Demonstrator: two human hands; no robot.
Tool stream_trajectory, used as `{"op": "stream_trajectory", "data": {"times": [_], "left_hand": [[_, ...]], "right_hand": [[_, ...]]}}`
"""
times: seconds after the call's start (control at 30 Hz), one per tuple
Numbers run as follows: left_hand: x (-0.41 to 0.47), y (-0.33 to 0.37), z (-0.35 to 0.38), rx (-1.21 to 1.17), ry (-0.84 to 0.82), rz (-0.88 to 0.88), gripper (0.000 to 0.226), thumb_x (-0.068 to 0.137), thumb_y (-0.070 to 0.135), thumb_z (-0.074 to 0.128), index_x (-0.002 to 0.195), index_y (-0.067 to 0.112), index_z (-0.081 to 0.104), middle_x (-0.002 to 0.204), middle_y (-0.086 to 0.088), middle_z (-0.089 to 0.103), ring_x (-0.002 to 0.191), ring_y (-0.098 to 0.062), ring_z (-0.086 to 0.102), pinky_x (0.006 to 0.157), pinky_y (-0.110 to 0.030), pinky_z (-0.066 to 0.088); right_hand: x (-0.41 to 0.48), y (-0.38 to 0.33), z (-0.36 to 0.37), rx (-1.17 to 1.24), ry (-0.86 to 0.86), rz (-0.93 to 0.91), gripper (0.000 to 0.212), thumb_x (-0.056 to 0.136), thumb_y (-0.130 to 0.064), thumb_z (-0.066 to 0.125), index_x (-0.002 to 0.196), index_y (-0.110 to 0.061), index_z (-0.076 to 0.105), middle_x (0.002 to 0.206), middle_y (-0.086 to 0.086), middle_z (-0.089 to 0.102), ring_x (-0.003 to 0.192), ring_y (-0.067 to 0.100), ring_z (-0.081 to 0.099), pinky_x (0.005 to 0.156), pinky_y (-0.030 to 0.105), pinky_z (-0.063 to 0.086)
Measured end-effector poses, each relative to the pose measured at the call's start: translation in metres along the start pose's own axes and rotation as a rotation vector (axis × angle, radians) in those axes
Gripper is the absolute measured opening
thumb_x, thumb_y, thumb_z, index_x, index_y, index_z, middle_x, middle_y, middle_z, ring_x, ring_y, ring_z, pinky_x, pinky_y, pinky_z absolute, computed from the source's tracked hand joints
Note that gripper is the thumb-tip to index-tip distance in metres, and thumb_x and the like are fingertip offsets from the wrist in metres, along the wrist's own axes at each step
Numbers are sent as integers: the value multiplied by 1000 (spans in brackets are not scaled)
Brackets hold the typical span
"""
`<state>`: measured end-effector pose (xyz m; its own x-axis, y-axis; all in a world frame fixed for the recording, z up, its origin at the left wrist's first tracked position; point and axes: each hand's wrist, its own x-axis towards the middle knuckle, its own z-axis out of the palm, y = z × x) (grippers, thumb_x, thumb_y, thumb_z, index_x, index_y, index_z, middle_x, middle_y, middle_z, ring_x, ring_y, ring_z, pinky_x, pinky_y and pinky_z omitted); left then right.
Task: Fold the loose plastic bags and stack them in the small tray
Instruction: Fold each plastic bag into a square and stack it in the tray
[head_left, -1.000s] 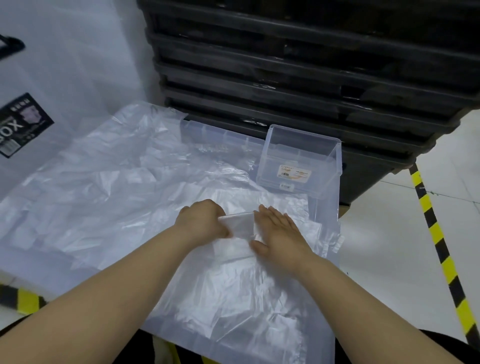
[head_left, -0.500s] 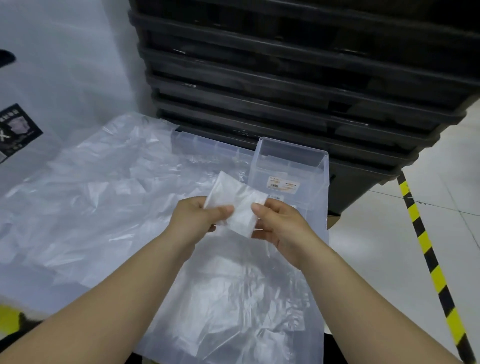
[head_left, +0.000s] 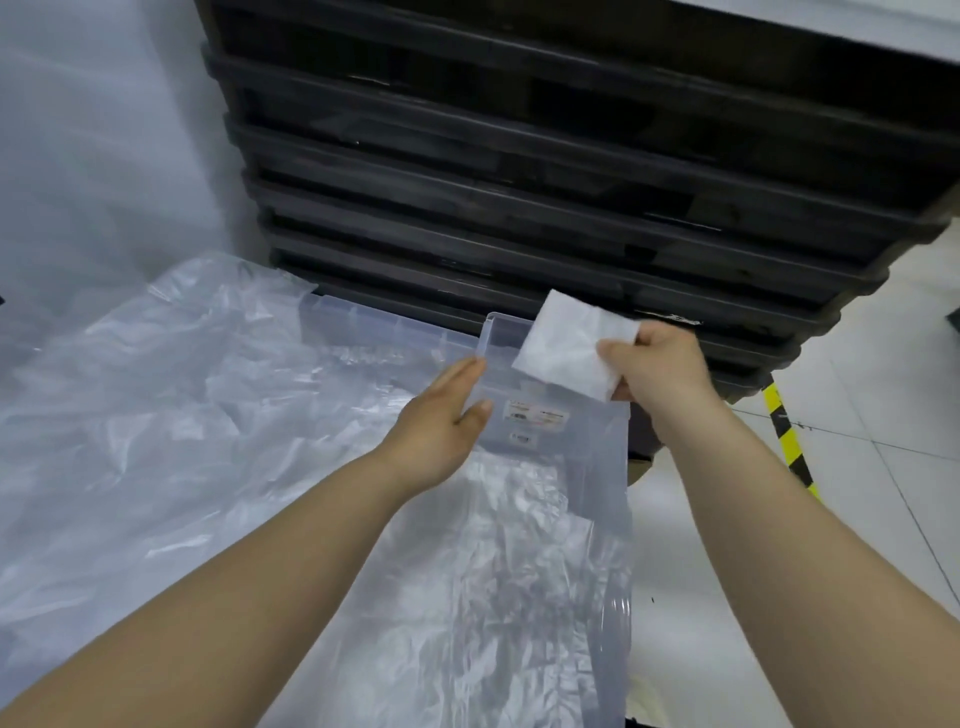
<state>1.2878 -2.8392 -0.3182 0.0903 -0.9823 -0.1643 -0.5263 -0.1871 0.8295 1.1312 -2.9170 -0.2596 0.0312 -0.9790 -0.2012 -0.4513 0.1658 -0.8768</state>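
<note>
We see the folded plastic bag (head_left: 571, 348), a small white, roughly square packet, held up in the air over the small tray (head_left: 569, 434), above its far right part. Our right hand (head_left: 662, 364) pinches the bag's right edge between thumb and curled fingers, so most of the packet sticks out to the left of the hand.

The small tray is clear plastic with a label on its near wall. It sits at the far right corner of a large clear bin (head_left: 621, 525). Our left hand (head_left: 447, 410) is at the tray's near left corner, the fingers straight along the left wall and the thumb set against the near wall; it seems to touch the tray without closing round it, though the see-through plastic makes the contact hard to judge.

Loose plastic bags (head_left: 208, 415) lie crumpled in a wide heap that fills the bin and spills over to the left. Behind the tray rises a stack of black crates (head_left: 519, 197). To the right, a strip of yellow and black tape (head_left: 785, 434) runs along the pale tiled floor (head_left: 857, 395).
</note>
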Motion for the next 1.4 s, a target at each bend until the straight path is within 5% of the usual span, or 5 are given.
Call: {"op": "stream_trajectory", "data": {"times": [0.23,0.47,0.63,1.0,1.4], "left_hand": [[5,-9,4,-43,-57,-8,51,101,18,31,147,26,12,154,16,1,141,-3,5,105,-14,8],[8,-11,1,-144,-89,-30,52,100,12,32,147,27,14,153,18,3,140,-2,7,90,-4,10],[10,-17,3,-148,-87,-26,57,98,0,31,146,27,16,153,17,4,140,-3,9,82,3,12],[11,-22,2,-156,-87,-10,60,97,-2,32,145,29,17,153,18,4,140,-3,10,79,9,12],[15,-21,5,-115,-68,-1,59,98,3,34,146,29,14,153,19,3,138,0,10,72,13,15]], "right_hand": [[39,0,22,-623,-98,-39,18,90,-1,47,101,-1,61,95,19,62,79,29,61,64,33,50],[47,-1,43,-524,-241,212,21,92,-3,49,111,3,53,75,12,55,97,29,63,91,34,50],[49,1,52,-622,-319,201,20,91,-14,55,108,-4,55,70,5,52,62,16,49,67,28,42],[63,4,38,-901,-158,-25,10,91,-12,51,84,-6,56,93,10,64,72,19,58,53,26,45],[54,8,62,-819,-525,-82,33,94,-8,46,122,-18,59,134,-1,51,121,17,48,90,23,36]]}}
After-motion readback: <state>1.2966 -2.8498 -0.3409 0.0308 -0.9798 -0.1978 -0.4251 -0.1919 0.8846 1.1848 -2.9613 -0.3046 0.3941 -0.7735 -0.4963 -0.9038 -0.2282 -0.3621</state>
